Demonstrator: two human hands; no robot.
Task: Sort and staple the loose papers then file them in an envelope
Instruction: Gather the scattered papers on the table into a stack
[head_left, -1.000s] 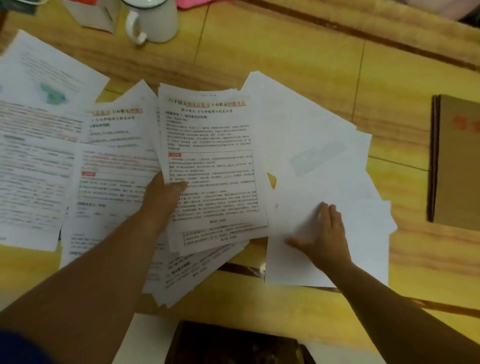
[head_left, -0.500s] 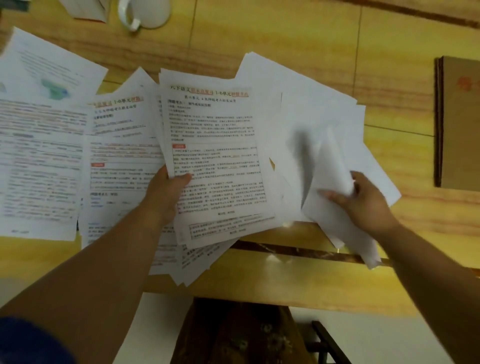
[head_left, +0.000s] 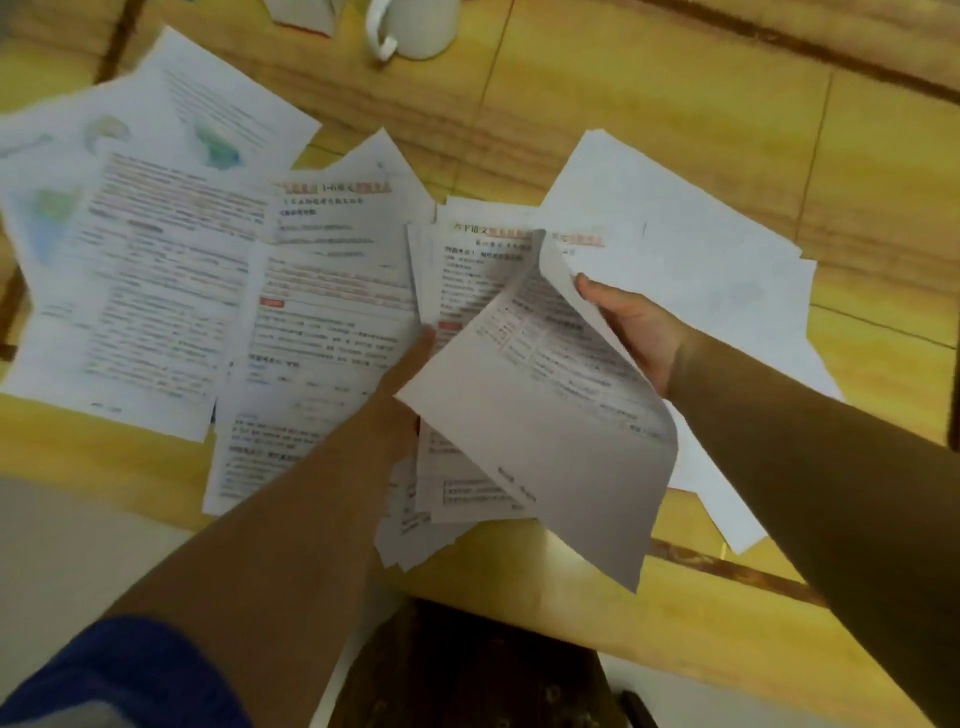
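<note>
While the sorting is in hand: entries below cover holdings, positions and handling notes.

Right hand (head_left: 636, 332): curled round the far edge of a single printed sheet (head_left: 550, 441), held raised and bowed over the pile; the loose near corner hangs free above the bench edge.

Left hand (head_left: 410, 374): at the left edge of the gathered stack (head_left: 467, 291); the raised sheet hides the fingers, so whether they grip or merely rest I cannot tell.

Gathered stack: centre of the bench (head_left: 649, 93), headed in red and black, edges fanned and uneven.

Loose papers, unsorted (head_left: 171, 291): spread overlapping to the left, some with coloured figures; text blurred.

Blank-side sheets (head_left: 691, 244): lying to the right, beneath and beyond the right hand.

Mug (head_left: 410, 26): white, at the far edge, well apart from the work.

Envelope and stapler: not identifiable in view.

Step, as judged: adding one page to the stack, print side up.

Handling advice: let the sheet flatten before release; match its heading to the stack's heading; keep the left hand steadying the stack so lower pages do not slide.

Risk, as judged: the bowed sheet may crease or land askew; square the edges against the bench before stapling.
</note>
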